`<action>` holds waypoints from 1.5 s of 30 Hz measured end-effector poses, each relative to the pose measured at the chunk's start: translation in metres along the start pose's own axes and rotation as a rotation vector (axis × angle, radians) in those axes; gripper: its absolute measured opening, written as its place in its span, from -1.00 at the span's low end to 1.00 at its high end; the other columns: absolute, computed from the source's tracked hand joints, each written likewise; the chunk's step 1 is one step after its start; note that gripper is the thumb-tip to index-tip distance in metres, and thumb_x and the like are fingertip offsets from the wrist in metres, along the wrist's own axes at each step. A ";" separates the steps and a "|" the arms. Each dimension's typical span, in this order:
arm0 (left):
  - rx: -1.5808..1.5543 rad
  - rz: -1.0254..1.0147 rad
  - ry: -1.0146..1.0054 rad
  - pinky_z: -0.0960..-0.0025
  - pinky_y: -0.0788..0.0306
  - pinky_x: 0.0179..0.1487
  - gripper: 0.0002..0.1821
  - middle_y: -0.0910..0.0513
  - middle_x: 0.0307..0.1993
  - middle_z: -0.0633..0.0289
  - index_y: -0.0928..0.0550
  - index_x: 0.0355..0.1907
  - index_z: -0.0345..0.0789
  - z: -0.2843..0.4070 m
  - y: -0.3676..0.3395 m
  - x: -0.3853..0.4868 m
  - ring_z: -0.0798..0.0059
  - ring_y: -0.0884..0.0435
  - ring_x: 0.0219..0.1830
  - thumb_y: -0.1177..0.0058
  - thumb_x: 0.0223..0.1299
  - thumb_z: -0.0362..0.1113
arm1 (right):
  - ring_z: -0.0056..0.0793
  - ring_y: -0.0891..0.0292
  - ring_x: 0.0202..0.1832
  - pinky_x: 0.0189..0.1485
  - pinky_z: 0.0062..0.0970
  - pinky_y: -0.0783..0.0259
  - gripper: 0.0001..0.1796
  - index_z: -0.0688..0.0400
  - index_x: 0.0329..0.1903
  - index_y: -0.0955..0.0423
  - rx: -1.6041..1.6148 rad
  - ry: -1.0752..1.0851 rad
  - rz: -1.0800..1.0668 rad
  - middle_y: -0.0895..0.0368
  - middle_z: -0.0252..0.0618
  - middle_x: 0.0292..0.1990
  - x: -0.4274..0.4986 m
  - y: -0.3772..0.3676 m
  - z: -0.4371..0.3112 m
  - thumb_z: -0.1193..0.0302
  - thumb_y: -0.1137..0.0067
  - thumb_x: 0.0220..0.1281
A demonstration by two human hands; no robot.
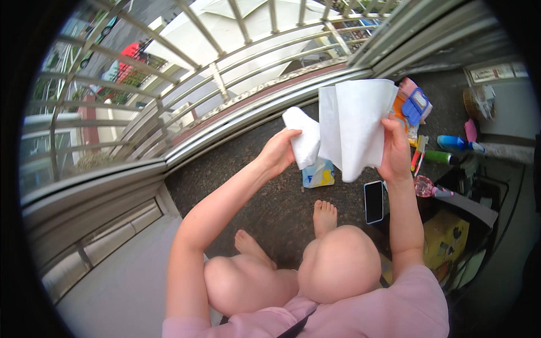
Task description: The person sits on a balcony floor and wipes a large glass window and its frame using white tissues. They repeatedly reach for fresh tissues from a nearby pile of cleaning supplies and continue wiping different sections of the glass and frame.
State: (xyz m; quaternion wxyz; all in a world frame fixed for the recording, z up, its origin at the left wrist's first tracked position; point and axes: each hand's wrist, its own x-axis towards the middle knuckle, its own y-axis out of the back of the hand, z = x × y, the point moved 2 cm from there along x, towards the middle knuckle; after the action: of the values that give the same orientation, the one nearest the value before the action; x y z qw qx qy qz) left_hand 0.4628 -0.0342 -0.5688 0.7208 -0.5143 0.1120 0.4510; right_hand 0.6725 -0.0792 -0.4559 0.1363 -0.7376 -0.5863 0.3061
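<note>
My left hand (277, 154) grips a small folded wad of white paper (305, 137), thumb on top of it. In my right hand (395, 154) are larger white paper sheets (361, 126), which look like tissue or paper towel. They hang between my two hands with a fold down them and an uneven lower edge. The wad and the sheets are close side by side. Partly hidden below them, a blue and yellow plastic packet (318, 175) lies on the dark speckled stone ledge (270, 194).
A smartphone (373, 203) lies near my right forearm. Beyond that hand are a blue-lidded wipes packet (415, 105), a brush (418, 152), a green can (437, 157), a blue bottle (452, 143) and a pink spray bottle (424, 186). A metal window guard (219, 82) stands past the window track (253, 112).
</note>
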 end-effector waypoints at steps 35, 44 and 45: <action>-0.229 -0.242 -0.085 0.13 -0.23 0.34 -0.28 -0.40 0.22 0.09 -0.24 0.30 -0.41 0.009 -0.030 -0.053 0.31 -0.37 0.27 0.27 0.37 0.18 | -0.76 -0.48 -0.33 -0.29 -0.67 -0.39 -0.74 0.31 -0.11 -0.48 -0.842 0.133 0.128 -0.61 -0.39 -0.32 0.002 -0.012 -0.017 0.34 -0.02 0.38; -0.090 -0.176 -0.066 0.14 -0.34 0.27 -0.44 -0.47 0.12 0.13 -0.27 0.23 -0.37 -0.001 -0.021 -0.043 0.38 -0.46 0.17 0.04 0.35 -0.06 | -0.80 -0.49 -0.24 -0.17 -0.71 -0.38 -0.68 0.24 0.01 -0.47 -0.495 -0.034 0.074 -0.62 -0.44 -0.19 0.001 0.026 -0.003 0.26 0.05 0.44; -0.084 -0.166 -0.071 0.15 -0.36 0.26 -0.45 -0.47 0.12 0.13 -0.26 0.23 -0.37 -0.001 -0.022 -0.042 0.39 -0.47 0.17 0.04 0.35 -0.07 | -0.80 -0.48 -0.23 -0.15 -0.71 -0.38 -0.68 0.23 0.02 -0.47 -0.496 -0.050 0.048 -0.61 -0.45 -0.19 0.001 0.026 -0.003 0.26 0.06 0.44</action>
State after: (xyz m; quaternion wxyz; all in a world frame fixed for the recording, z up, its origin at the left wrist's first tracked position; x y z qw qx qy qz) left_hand 0.4562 -0.0593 -0.5291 0.7369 -0.5354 0.0241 0.4119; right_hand 0.6952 -0.0845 -0.4683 -0.0709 -0.7544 -0.6288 0.1744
